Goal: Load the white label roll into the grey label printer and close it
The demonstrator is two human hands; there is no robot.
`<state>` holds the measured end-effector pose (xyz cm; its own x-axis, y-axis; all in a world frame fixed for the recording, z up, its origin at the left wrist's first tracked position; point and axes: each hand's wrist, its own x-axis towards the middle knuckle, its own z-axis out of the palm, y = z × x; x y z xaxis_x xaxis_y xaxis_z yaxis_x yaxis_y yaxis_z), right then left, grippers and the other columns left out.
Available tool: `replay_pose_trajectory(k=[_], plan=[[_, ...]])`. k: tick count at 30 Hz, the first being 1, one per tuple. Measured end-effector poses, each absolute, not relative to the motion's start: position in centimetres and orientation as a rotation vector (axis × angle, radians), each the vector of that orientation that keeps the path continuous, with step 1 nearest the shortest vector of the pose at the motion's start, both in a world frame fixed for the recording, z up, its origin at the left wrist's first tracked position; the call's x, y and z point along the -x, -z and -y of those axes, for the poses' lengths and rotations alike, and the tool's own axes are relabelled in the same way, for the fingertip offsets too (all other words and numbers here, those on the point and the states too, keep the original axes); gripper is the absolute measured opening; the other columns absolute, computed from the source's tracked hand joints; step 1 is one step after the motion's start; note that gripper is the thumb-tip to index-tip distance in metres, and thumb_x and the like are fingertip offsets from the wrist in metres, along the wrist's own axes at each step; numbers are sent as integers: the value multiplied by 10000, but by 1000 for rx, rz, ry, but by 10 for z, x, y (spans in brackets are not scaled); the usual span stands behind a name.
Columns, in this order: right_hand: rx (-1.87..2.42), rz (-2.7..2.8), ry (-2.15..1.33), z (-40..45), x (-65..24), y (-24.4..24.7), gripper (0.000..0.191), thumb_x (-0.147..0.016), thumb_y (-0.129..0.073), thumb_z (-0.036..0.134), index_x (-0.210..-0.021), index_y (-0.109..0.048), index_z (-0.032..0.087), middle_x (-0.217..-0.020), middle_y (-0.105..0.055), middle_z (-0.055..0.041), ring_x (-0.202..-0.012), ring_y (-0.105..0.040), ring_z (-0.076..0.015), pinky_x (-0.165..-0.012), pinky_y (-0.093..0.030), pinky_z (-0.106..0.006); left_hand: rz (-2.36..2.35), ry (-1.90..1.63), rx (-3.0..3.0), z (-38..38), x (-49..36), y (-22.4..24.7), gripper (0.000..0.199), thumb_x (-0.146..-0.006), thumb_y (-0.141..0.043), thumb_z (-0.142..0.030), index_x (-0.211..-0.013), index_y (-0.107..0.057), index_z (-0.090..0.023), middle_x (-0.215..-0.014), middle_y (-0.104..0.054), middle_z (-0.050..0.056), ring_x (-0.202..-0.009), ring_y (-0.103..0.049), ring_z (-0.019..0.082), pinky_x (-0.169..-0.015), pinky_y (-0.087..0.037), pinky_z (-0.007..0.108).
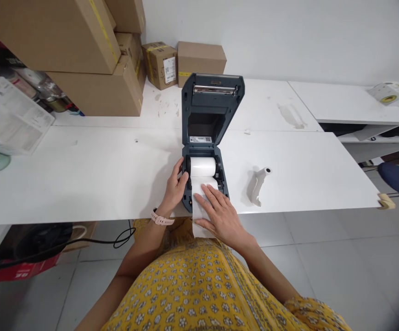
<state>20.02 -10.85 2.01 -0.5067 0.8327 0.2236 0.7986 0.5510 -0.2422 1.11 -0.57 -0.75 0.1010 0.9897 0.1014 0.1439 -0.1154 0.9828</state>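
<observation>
As your open left hand (pixel 174 192) touched the label printer (pixel 208 105), uneven pressure from your spread right hand (pixel 226 221) risked skewing the paper strip (pixel 201 232).

Printer (pixel 202 147) at tabletop's (pixel 116 184) front edge, before me. Paper roll (pixel 202 166) inside; paper strip (pixel 199 184) running from it over that edge toward me. Paper curl (pixel 259 186) right of printer, near front edge. Two boxes (pixel 202 59) behind, by back edge; stacked boxes (pixel 96 92) left of them.
</observation>
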Motion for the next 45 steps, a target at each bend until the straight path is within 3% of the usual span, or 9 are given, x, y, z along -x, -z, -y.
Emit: replay_pose_trajectory(k=[15, 19, 22, 26, 29, 32, 35, 39, 45], plan=[[1403, 2452, -319, 109, -199, -32, 656, -993, -492, 602, -1548, -437, 257, -1646, -403, -155, -1509, -392, -364, -1115, -484, -574, -1192, -1009, -1383, 59, -16, -5, 789, -975, -613, -450, -1631, -184, -363, -1746, -165, 32, -1611, -172, 276, -1312, -233, 494], [1220, 2269, -611, 98, -220, -54, 487, -1013, -523, 529, -1462, -523, 340, -1561, -534, -83, -1443, -501, -299, -1132, -492, -561, -1172, -1027, -1378, 56, -14, -2, 810, -960, -641, -444, -1629, -195, -352, -1745, -174, 37, -1607, -189, 282, -1314, -228, 500], [1172, 1932, -522, 63, -243, -80, 452, -1029, -519, 474, -1470, -494, 377, -1524, -567, -57, -1418, -530, -272, -1162, -461, -562, -1146, -1022, -1361, 56, -14, 0, 830, -957, -642, -456, -1636, -176, -351, -1746, -170, 40, -1599, -219, 289, -1296, -285, 485], [1183, 1725, -330, -27, -253, -115, 586, -1055, -275, 599, -1592, -268, 363, -1676, -346, -49, -1550, -349, -287, -1221, -360, -586, -1148, -1015, -1362, 54, -13, 1, 853, -942, -655, -463, -1639, -178, -346, -1746, -166, 38, -1601, -210, 286, -1301, -274, 473], [1151, 1684, -455, -94, -244, -135, 653, -1026, -152, 680, -1602, -197, 377, -1723, -233, 5, -1604, -220, -225, -1283, -292, -487, -1135, -1035, -1366, 52, -13, 5, 885, -928, -671, -473, -1642, -167, -337, -1744, -177, 52, -1594, -235, 284, -1291, -296, 459], [1172, 1665, -569, -122, -233, -145, 763, -968, -47, 763, -1559, -313, 361, -1637, -397, -5, -1560, -314, -260, -1264, -336, -483, -1149, -1039, -1360, 57, -11, 10, 943, -923, -676, -503, -1650, -97, -347, -1747, -157, 71, -1591, -242, 302, -1263, -349, 463], [1178, 1604, -504, -101, -230, -143, 778, -946, -38, 794, -1451, -449, 368, -1491, -544, -19, -1450, -452, -289, -1211, -406, -477, -1152, -1000, -1305, 69, -8, 13, 1011, -913, -684, -539, -1651, -14, -369, -1753, -111, 88, -1592, -233, 318, -1241, -382, 471], [1093, 1540, -403, -28, -228, -115, 575, -1026, -176, 686, -1297, -557, 350, -1355, -632, -31, -1312, -571, -273, -1133, -474, -495, -1121, -955, -1216, 90, -3, 12, 1092, -898, -706, -547, -1641, 79, -392, -1758, -55, 95, -1604, -186, 323, -1255, -347, 497], [1087, 1549, -355, 68, -212, -41, 406, -1056, -347, 539, -1219, -651, 325, -1401, -633, -28, -1456, -477, -286, -1225, -354, -602, -1057, -1050, -1199, 103, 2, 10, 1089, -878, -716, -577, -1638, 50, -422, -1763, 11, 61, -1616, -104, 339, -1288, -265, 522]])
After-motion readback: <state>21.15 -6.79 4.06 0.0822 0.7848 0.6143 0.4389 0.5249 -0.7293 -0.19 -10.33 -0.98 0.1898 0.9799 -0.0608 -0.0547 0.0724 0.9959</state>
